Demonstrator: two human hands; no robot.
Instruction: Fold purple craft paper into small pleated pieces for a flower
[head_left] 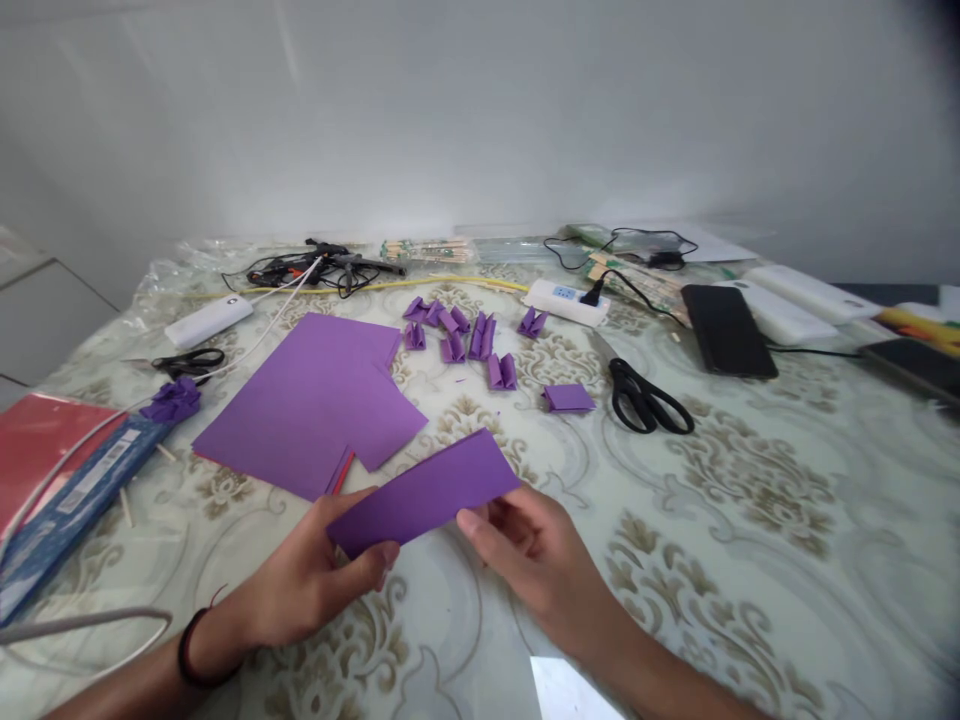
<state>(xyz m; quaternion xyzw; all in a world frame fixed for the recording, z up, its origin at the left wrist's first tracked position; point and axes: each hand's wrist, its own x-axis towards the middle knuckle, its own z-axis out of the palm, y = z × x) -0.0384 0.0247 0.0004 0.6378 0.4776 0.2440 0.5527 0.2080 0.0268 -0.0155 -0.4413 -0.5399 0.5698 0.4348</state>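
A folded strip of purple paper is held up between both hands, tilted with its right end higher. My left hand grips its left end, thumb on the front face. My right hand pinches its lower right corner between thumb and fingers. Behind the strip lie larger purple sheets, with a red edge showing beneath. Several small folded purple pieces are grouped farther back, and a flat folded purple piece rests nearer. Black-handled scissors lie to its right.
A power strip, black phone and cables stand at the back right. At the left are a second pair of scissors, a white device, a crumpled purple piece and a red and blue packet. Patterned cloth covers the table.
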